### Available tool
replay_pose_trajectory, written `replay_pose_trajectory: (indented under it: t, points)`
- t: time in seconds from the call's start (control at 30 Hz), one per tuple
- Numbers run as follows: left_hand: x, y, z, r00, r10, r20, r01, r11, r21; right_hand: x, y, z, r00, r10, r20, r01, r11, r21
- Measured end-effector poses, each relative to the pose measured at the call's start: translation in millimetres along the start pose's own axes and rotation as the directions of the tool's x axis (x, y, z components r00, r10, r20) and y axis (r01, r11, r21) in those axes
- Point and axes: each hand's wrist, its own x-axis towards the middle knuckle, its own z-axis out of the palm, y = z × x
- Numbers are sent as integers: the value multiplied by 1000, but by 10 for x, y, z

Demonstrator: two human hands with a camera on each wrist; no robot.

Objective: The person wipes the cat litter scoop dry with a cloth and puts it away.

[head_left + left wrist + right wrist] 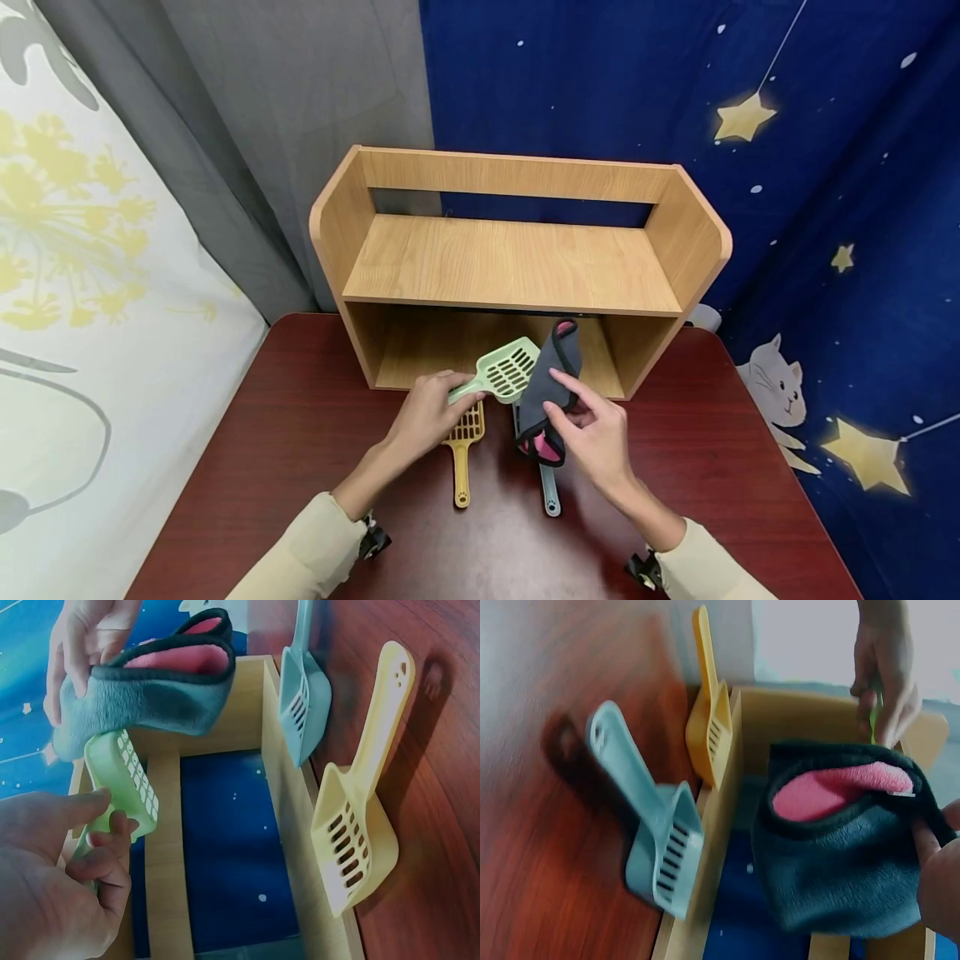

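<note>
My left hand grips the handle of a pale green litter scoop, its slotted head pointing right above the table. In my right hand is a folded grey cloth with black edging and a pink inner side, pinched between thumb and fingers. The scoop's head meets or lies just behind the cloth; the left wrist view cannot settle which. A yellow litter scoop lies below my left hand. Partly hidden under the cloth, a blue-grey litter scoop lies on the table.
A two-level wooden shelf stands at the back of the dark red table. The heads of the two lying scoops are close to its front edge. A grey curtain and a blue starry curtain hang behind.
</note>
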Motion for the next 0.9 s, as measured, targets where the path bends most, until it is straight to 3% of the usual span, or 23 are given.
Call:
replay_pose_trajectory:
  t: [0.23,0.5,0.7,0.9]
  points:
    - [-37,2,-175,998,44,37,-44,999,-2,63,21,-319,997,75,18,-76,995,71]
    - [-49,31,-438,977,193,92,-190,981,-37,105,45,-609,991,81,111,-87,995,47]
    - [56,136,-675,986,157,49,-155,987,-48,201,113,-800,977,90,194,-96,995,26]
    - [223,191,-940,989,148,-19,-148,989,-24,299,210,-934,949,101,297,-109,994,9]
